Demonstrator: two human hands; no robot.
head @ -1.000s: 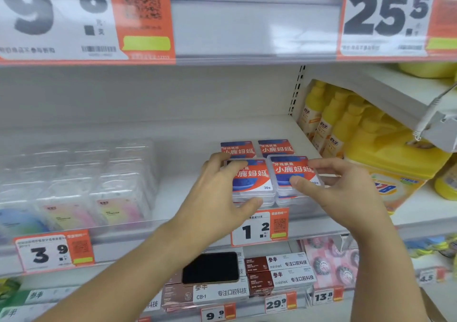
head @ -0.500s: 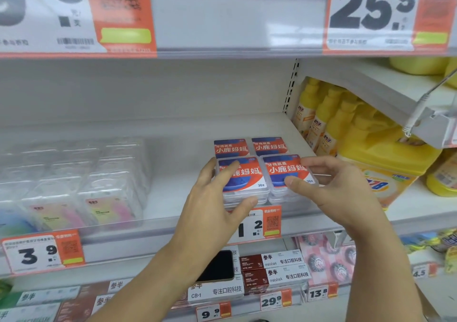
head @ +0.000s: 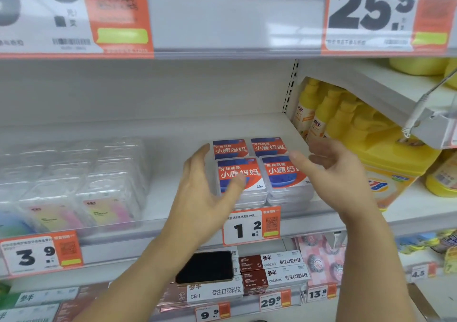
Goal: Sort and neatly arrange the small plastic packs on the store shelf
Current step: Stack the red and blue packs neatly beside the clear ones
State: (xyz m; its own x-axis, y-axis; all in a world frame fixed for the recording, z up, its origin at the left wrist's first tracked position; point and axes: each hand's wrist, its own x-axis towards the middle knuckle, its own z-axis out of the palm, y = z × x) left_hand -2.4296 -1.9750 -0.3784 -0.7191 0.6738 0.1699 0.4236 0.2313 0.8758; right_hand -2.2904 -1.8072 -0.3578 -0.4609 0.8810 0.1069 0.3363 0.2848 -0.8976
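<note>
Small clear plastic packs with red-and-blue labels stand in a two-by-two block on the white shelf (head: 173,198): front-left stack (head: 249,170), front-right stack (head: 279,173), back-left pack (head: 230,147), back-right pack (head: 268,146). My left hand (head: 205,195) lies along the left side of the front-left stack, fingers straight, thumb across its label. My right hand (head: 333,173) hovers at the right side of the front-right stack with fingers spread, holding nothing. Both hands are blurred.
Clear packs with pastel inserts (head: 81,185) fill the shelf's left part. Yellow bottles (head: 319,113) and a yellow tub (head: 395,170) stand to the right. A 1.2 price tag (head: 249,227) hangs on the shelf edge. Below lie a black phone (head: 205,267) and brown boxes (head: 272,269).
Both hands have loosened from the sides of the front stacks; the right hand has opened and lifted off to the right, the left fingers have straightened. The packs stay in their block.
</note>
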